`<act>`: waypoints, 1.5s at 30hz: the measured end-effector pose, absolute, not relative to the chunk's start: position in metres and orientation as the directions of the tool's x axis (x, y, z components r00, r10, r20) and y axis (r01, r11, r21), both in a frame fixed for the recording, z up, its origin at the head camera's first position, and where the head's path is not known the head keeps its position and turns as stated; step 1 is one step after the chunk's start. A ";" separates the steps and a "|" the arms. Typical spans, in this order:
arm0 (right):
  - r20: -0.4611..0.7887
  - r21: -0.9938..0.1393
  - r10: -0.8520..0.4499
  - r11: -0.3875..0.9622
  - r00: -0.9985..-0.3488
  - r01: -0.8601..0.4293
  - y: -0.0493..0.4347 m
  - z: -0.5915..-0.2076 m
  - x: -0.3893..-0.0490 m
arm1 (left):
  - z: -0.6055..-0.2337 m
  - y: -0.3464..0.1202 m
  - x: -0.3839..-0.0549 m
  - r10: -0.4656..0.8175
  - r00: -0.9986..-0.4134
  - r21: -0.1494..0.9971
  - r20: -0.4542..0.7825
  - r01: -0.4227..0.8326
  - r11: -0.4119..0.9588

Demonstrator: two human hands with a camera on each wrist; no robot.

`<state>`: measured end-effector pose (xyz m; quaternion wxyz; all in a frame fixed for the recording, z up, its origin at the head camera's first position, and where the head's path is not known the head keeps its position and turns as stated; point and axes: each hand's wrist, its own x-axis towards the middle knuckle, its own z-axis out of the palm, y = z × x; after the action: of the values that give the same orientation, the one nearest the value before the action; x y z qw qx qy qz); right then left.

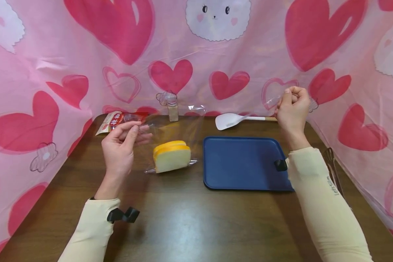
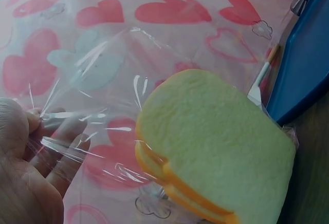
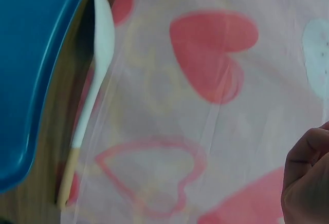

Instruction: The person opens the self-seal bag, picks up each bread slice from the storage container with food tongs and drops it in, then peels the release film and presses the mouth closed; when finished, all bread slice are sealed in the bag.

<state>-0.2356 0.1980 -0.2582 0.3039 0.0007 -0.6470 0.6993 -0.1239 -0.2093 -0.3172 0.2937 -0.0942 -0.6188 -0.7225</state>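
Observation:
In the head view my left hand (image 1: 119, 145) pinches the edge of a clear plastic bag (image 1: 196, 125) between thumb and forefinger, its other fingers lying behind the film. Two slices of bread (image 1: 173, 159) with orange-yellow crust stand at the bottom of the bag. The left wrist view shows the bread (image 2: 216, 136) up close, with the film stretched from the left hand (image 2: 38, 167). My right hand (image 1: 294, 111) is raised at the right above the tray's far corner, fingers curled; a faint clear plastic strip (image 1: 272, 103) trails leftward from its fingertips.
A blue tray (image 1: 245, 163) lies right of the bread. Behind it rests a white spatula (image 1: 229, 120) with a wooden handle end. A small seasoning jar (image 1: 173, 109) and a red-and-cream packet (image 1: 116, 120) stand at the back. Metal utensils (image 1: 330, 163) lie by the right edge.

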 end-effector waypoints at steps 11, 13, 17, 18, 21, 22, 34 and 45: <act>0.392 -0.836 0.233 0.495 -0.890 -0.239 0.305 -0.265 -0.175 | -0.317 -0.204 -0.127 -0.308 -0.826 0.853 0.472 0.516 -0.076; 0.338 -0.805 0.172 0.562 -0.925 -0.190 0.321 -0.268 -0.165 | -0.316 -0.204 -0.128 -0.316 -0.824 0.849 0.470 0.520 -0.094; 0.197 -0.766 0.067 0.633 -0.978 -0.111 0.342 -0.281 -0.163 | -0.316 -0.204 -0.128 -0.330 -0.820 0.838 0.467 0.530 -0.130; 0.161 -0.755 0.044 0.649 -0.986 -0.094 0.345 -0.286 -0.166 | -0.316 -0.204 -0.127 -0.334 -0.819 0.836 0.467 0.532 -0.134; 0.070 -0.707 0.000 0.705 -0.998 -0.050 0.348 -0.301 -0.177 | -0.316 -0.204 -0.127 -0.339 -0.816 0.831 0.469 0.537 -0.143; 0.039 -0.701 -0.008 0.712 -0.999 -0.033 0.348 -0.306 -0.181 | -0.316 -0.203 -0.127 -0.339 -0.815 0.828 0.470 0.540 -0.150; -0.183 -0.684 -0.051 0.724 -0.982 0.090 0.344 -0.336 -0.230 | -0.318 -0.199 -0.129 -0.313 -0.818 0.817 0.483 0.550 -0.176; -0.156 -0.559 -0.056 0.828 -0.986 0.041 0.347 -0.348 -0.253 | -0.319 -0.202 -0.130 -0.302 -0.834 0.841 0.461 0.520 -0.152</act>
<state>-0.2525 0.3469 -0.3476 -0.0830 0.0038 -0.9525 0.2931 -0.1296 -0.2015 -0.3188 0.2728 -0.0921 -0.5913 -0.7533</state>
